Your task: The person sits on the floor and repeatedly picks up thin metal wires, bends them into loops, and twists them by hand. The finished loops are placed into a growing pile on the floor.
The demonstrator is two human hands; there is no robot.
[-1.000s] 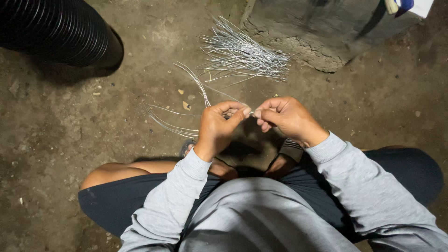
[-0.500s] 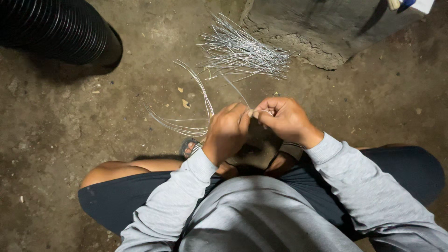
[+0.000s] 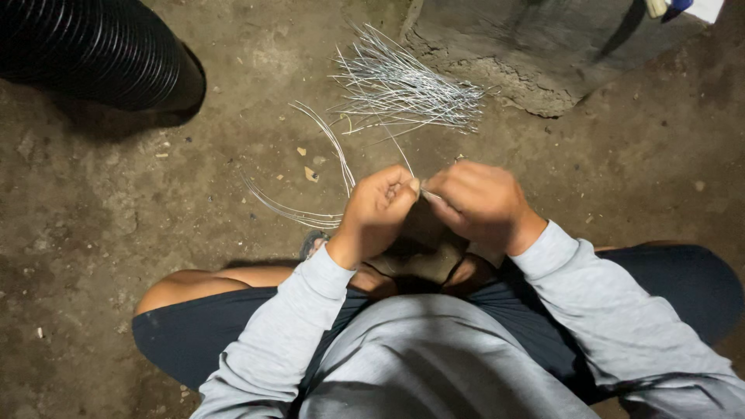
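Observation:
My left hand (image 3: 376,211) is closed around a small bunch of thin silver wires (image 3: 326,147) that curve out to the left and up over the dirt floor. My right hand (image 3: 475,200) pinches the same wires right beside the left hand, fingertips nearly touching. Both hands hover above my knees as I squat. A loose pile of cut silver wires (image 3: 407,89) lies on the ground just beyond my hands. The wire ends between my fingers are hidden.
A black ribbed pipe (image 3: 93,50) lies at the upper left. A rough concrete slab (image 3: 543,46) sits at the upper right behind the wire pile. The floor is packed dirt with small scraps (image 3: 310,172). My sandalled feet (image 3: 419,264) are below my hands.
The hands have drawn closer together and the held wires have swung from lying low at the left to arching upward. The wire pile has not moved.

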